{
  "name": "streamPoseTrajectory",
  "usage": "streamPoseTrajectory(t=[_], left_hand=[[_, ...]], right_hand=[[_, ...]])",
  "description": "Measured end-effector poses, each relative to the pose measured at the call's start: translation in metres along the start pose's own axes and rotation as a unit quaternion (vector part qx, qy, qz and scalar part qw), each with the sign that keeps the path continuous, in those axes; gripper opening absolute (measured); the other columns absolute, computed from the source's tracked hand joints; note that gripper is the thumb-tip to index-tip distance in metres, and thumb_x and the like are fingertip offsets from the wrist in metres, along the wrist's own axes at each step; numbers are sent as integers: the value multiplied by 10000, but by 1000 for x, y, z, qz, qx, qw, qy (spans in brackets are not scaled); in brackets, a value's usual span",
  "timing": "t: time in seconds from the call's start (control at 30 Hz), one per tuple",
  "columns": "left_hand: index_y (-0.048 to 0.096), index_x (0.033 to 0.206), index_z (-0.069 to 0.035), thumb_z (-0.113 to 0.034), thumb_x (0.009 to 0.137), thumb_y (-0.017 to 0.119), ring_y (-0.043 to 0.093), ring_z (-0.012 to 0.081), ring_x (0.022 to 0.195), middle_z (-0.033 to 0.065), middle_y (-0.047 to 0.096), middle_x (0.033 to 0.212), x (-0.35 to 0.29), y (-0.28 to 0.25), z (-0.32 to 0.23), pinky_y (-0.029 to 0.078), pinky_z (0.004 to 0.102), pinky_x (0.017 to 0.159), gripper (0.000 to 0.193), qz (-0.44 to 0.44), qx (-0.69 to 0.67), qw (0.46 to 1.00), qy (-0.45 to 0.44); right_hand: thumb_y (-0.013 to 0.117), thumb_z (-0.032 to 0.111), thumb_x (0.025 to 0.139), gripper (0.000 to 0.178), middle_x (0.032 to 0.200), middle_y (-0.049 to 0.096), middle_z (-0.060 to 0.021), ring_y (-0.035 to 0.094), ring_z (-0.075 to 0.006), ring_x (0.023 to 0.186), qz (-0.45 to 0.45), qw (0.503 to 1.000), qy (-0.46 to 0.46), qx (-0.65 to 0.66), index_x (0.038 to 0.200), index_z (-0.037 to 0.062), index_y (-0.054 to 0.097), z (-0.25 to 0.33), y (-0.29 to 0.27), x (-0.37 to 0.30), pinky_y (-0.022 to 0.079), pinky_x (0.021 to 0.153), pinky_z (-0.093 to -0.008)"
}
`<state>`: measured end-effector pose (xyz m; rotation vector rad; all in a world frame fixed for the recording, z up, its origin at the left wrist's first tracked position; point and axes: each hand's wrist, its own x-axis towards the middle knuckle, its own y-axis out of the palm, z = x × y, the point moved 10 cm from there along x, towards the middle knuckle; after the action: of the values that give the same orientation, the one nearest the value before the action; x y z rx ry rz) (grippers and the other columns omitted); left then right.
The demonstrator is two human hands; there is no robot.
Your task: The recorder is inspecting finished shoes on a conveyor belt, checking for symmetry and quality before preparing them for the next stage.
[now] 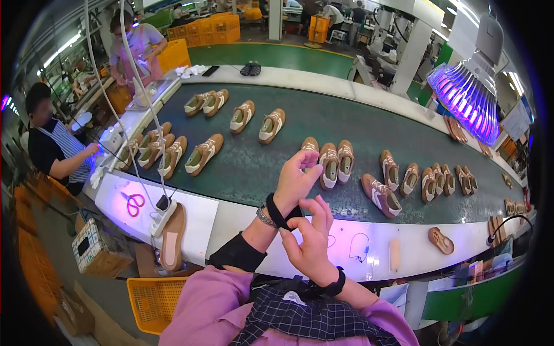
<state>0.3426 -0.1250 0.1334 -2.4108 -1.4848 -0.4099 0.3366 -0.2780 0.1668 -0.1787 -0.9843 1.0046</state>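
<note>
My left hand (295,180) is raised over the near edge of the conveyor belt, its fingers loosely curled and holding nothing. A black wrist strap (276,212) circles its wrist, beside a metal watch (265,217). My right hand (313,239) pinches the strap between thumb and forefinger, its other fingers bent upward. Farther down the left forearm sits a wide black cuff (239,252), and another black band (334,284) is on my right wrist. Just beyond my left hand stand tan shoes with white laces, among them one shoe (328,166) partly behind my fingertips.
Several more shoes (271,126) stand across the dark green belt (254,184). Red-handled scissors (135,205), a power strip (164,218) and a sole (172,236) lie at left. A purple-lit lamp (468,92) hangs at right. A yellow basket (151,303) is below; co-workers are at left.
</note>
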Motion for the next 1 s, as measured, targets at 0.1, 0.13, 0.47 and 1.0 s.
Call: streamPoseTrajectory(t=[0.1,0.13,0.47,1.0], left_hand=[[567,1058,-6,-126,840,576,582,178,955,100,619,999,-2,3,12,452,309,869,249,-13,-235,968,-90],[568,1043,-21,-128,847,561,582,171,938,88,617,980,-4,7,23,457,308,859,223,-17,-329,931,-157],[570,952,-58,-139,843,545,567,132,774,33,600,850,-29,44,83,470,284,737,138,-6,-335,903,-270],[605,904,-16,-183,758,587,620,280,831,147,630,872,-137,148,36,498,397,731,223,371,209,889,167]], right_hand=[[683,87,702,152,1027,524,-101,459,-336,1065,-15,1000,-10,24,800,67,569,-13,7,-7,295,960,-497],[676,79,713,159,969,544,-94,507,-311,981,-2,999,-25,42,821,64,561,-16,11,-8,345,913,-464],[643,11,694,154,812,562,-106,536,-285,754,104,990,-74,55,800,33,534,1,17,1,391,660,-363],[530,-30,681,341,1153,605,-86,532,-272,981,389,903,-18,179,999,54,621,-12,27,-3,388,895,-391]])
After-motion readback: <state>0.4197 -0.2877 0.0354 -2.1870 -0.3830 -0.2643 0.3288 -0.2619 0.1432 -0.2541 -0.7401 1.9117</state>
